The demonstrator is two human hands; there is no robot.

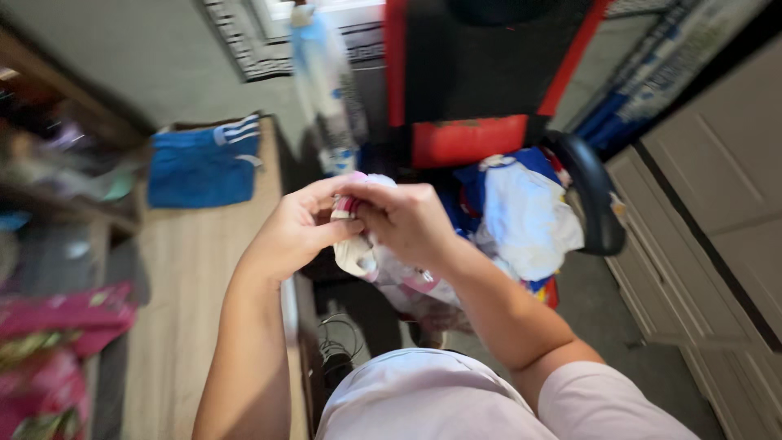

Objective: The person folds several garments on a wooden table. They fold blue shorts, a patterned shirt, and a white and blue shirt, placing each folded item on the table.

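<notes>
Pale pink fabric of a shirt [432, 395] filled the bottom edge, nearest the camera, and from it two bare forearms were raised toward the middle of the view. Both hands were closed on a small white and pink garment [364, 244]. The left hand [297, 232] was curled around its upper left side, thumb pressed across the cloth. The right hand [405, 218] was pinched over the top edge, where a pink band was gathered between the fingertips. The garment was held in the air between chest and chair, its long axis roughly vertical: the bunched top was kept at the fingers and the loose remainder hung downward and slightly to the right. It appeared soft, thin and crumpled, with pink trim low down; its exact kind could not be told.

Just beyond the hands, a heap of clothes [521, 216], white and blue, rumpled, was piled on the seat of a black and red chair [468, 90], whose curved black armrest [590, 191] stood to the right. A blurred white and blue bottle [322, 90] was seen above the hands. To the left, a folded blue cloth with white stripes [204, 167] lay on a light wooden table [183, 310]. Pink patterned fabric [53, 350] was bunched at the far left. Pale panelled drawers [709, 244] ran along the right.
</notes>
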